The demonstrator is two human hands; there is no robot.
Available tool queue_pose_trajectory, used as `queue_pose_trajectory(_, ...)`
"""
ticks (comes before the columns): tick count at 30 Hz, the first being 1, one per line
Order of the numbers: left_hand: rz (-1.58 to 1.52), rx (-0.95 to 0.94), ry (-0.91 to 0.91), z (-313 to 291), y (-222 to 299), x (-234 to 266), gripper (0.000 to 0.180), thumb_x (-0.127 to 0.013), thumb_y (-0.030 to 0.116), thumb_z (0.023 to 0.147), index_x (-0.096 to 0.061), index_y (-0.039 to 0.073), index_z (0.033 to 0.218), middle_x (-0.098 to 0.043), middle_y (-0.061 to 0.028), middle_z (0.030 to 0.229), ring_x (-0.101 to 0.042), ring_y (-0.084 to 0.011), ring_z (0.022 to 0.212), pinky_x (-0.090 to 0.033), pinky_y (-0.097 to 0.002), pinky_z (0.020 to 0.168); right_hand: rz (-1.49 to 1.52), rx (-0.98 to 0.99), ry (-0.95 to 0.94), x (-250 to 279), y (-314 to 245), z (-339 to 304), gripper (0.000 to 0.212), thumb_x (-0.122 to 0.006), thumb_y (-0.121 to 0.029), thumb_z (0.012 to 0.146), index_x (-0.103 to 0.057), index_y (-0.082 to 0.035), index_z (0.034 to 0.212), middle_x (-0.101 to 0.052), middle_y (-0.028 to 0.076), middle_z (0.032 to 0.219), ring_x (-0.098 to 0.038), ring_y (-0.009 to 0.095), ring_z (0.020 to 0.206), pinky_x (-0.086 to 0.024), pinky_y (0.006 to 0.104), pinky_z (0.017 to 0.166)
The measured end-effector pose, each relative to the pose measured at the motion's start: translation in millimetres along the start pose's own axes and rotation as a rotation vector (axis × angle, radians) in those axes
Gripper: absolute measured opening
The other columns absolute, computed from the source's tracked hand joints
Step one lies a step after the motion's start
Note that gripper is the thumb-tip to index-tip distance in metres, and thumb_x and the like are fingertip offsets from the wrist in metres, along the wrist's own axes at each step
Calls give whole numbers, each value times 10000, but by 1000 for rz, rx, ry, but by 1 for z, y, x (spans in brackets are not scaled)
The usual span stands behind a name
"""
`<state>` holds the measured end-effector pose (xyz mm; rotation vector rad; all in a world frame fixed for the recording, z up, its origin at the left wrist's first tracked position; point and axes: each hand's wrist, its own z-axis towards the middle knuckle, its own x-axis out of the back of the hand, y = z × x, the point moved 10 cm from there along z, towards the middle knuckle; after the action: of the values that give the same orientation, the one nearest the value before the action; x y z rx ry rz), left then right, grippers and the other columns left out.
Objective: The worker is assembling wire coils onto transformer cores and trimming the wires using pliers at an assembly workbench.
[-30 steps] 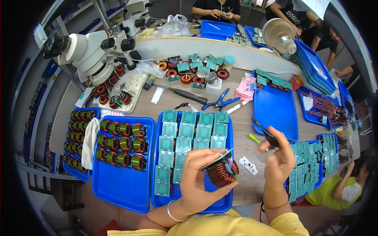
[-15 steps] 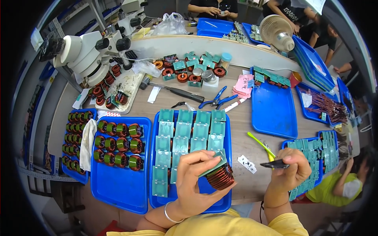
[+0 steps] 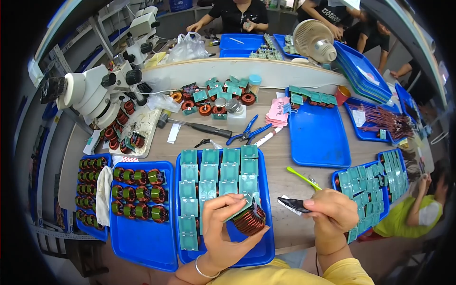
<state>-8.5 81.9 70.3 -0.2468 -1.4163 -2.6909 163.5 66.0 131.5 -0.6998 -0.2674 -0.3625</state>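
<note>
A copper-wound toroidal coil (image 3: 251, 223) with a green plate on its upper side is gripped between the fingers and thumb of my left hand (image 3: 217, 237). It is held above the right part of a blue tray (image 3: 262, 254), where several rows of green-plated coils (image 3: 207, 189) stand. My right hand (image 3: 335, 213) pinches a small black pointed tool (image 3: 293, 204). Its tip points left towards the coil and is apart from it. Behind that tip, a white paper slip (image 3: 282, 198) lies on the bench, partly covered.
To the left, another blue tray (image 3: 142, 247) carries coils with green tape. Blue-handled pliers (image 3: 249, 133), a hammer (image 3: 204, 128) and a lime-green stick (image 3: 304, 178) lie beyond my hands. More green-plated coils fill trays (image 3: 363, 190) at right. A microscope (image 3: 90, 95) stands at far left.
My right hand has moved left with the black tool, closer to the coil. The coil in my left hand is turned slightly. The whole view has shifted a little.
</note>
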Motion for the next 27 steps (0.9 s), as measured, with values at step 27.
queue_pose_trajectory(27, -63, -2, 16, 0, 2, 2, 600, -837, 45, 535, -548, -4, 1059, -491, -125, 1032, -558, -255, 957, -488, -330, 789, 142, -33, -41, -10, -5, 0, 222, -746, -43, 634, -686, -6, 844, -598, 58, 667, -584, 183, 560, -460, 258, 491)
